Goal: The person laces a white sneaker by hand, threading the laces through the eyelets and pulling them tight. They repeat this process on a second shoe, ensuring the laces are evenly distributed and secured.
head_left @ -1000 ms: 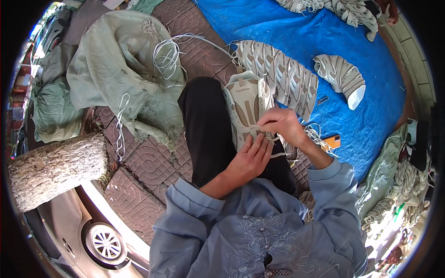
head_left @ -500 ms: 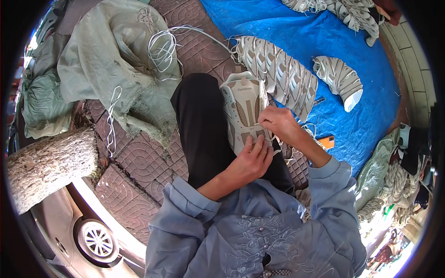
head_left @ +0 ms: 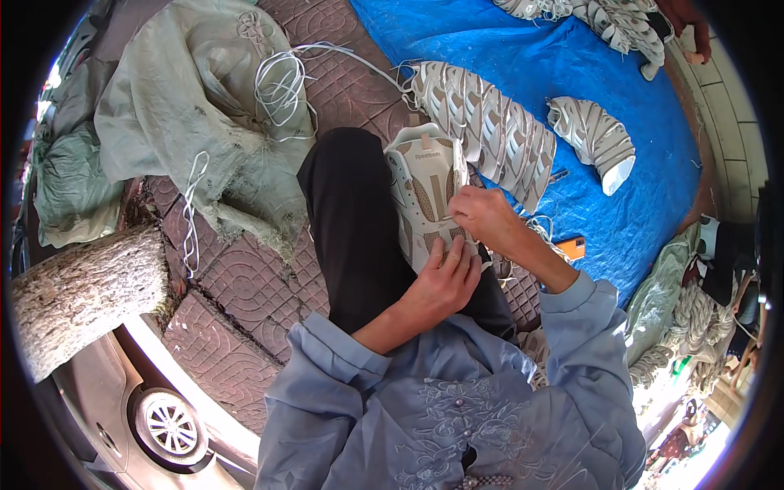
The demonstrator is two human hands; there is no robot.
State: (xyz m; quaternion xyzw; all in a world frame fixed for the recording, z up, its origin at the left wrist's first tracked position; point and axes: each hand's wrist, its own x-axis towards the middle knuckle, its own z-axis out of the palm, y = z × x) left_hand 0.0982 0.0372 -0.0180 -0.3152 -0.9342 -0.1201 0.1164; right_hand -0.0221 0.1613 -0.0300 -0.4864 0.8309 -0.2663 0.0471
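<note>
A white and beige shoe upper (head_left: 425, 184) lies across my lap, against my dark-trousered knee. My left hand (head_left: 445, 282) grips its near end, fingertips pressed on the mesh. Beside it on the upper's right edge, my right hand (head_left: 488, 220) is closed in a pinch; a thin pale lace end shows at its fingertips, and the rest is hidden by the fingers. Just beyond, on the blue sheet, lies a long overlapping row of similar uppers (head_left: 490, 131). A shorter stack of uppers (head_left: 592, 139) sits to its right.
The blue sheet (head_left: 645, 220) covers the ground at right, with an orange phone (head_left: 572, 247) near my right forearm. Leftward are a pale sack (head_left: 188, 106), a coil of white laces (head_left: 282, 86), a log (head_left: 90, 294) and a parked car (head_left: 106, 400). Bundled laces (head_left: 698, 322) lie far right.
My right hand has shifted slightly left on the upper. My left hand stays in nearly the same place. At the top right edge, part of another person's hand has come into view.
</note>
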